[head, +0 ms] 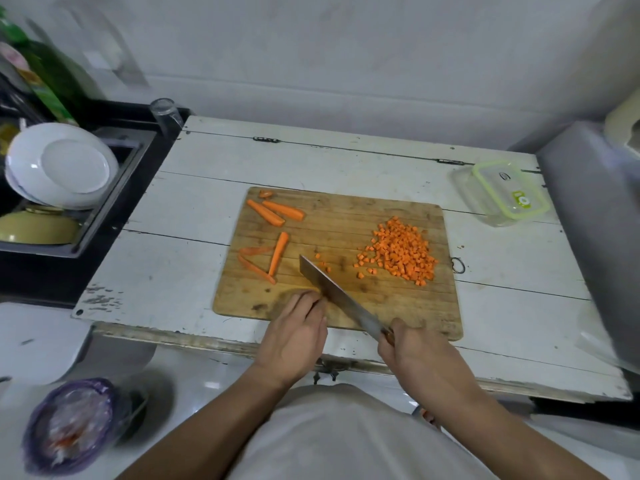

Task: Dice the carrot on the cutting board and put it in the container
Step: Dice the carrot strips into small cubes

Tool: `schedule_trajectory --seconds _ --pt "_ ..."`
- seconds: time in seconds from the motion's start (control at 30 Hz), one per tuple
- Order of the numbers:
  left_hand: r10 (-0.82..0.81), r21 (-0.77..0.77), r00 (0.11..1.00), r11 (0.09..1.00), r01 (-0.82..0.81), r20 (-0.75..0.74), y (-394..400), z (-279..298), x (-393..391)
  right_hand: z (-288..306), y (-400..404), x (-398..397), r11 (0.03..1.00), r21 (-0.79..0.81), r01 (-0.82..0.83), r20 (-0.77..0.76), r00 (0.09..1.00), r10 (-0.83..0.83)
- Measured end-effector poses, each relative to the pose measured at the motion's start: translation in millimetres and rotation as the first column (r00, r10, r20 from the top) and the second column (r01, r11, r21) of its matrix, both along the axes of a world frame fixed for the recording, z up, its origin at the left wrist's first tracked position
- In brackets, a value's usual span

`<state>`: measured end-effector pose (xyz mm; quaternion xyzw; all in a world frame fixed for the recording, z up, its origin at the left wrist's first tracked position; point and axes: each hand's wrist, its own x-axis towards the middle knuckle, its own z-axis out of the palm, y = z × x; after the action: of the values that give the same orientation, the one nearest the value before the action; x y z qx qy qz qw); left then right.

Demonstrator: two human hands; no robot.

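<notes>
A wooden cutting board (349,223) lies on the white table. A heap of diced carrot (401,252) sits on its right side. Long carrot strips (275,211) lie at the board's back left, and further strips with thin peel slices (278,252) lie at mid left. My right hand (415,355) grips the handle of a knife (334,292), whose blade slants across the board's front. My left hand (298,336) rests at the board's front edge, fingers curled against the blade's left side. What it holds under its fingers is hidden. A few loose cubes (323,265) lie by the blade tip.
A clear container with a green-rimmed lid (504,192) stands at the table's back right. Left of the table is a sink with white plates (60,168) and a glass (166,112). A purple bag-lined bin (74,424) sits on the floor at lower left.
</notes>
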<state>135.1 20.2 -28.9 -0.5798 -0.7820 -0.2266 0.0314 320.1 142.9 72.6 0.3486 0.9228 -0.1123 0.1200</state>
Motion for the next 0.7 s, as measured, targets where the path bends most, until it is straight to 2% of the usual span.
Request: schedule_trajectory --seconds 0.13,0.3,0.47,0.7 --pt "-0.005 -0.015 0.999 1.0 0.006 0.039 -1.5 0.8 2.8 1.3 2.0 -21.6 0.995 -0.076 0.064 -0.096 0.993 -0.072" --pt "0.039 0.019 0.989 0.999 -0.042 0.143 -13.1 0.1 2.7 -0.8 12.5 2.3 0.981 -0.144 0.132 -0.132 0.98 -0.151" --pt "0.035 0.055 0.992 0.998 -0.042 0.125 -13.5 3.2 5.5 -0.6 13.2 15.2 0.988 -0.125 0.086 -0.145 0.984 -0.104" --pt "0.055 -0.066 0.996 0.997 -0.05 0.072 -7.6 2.6 5.2 2.6 10.8 18.8 0.989 -0.118 0.09 -0.13 0.986 -0.105"
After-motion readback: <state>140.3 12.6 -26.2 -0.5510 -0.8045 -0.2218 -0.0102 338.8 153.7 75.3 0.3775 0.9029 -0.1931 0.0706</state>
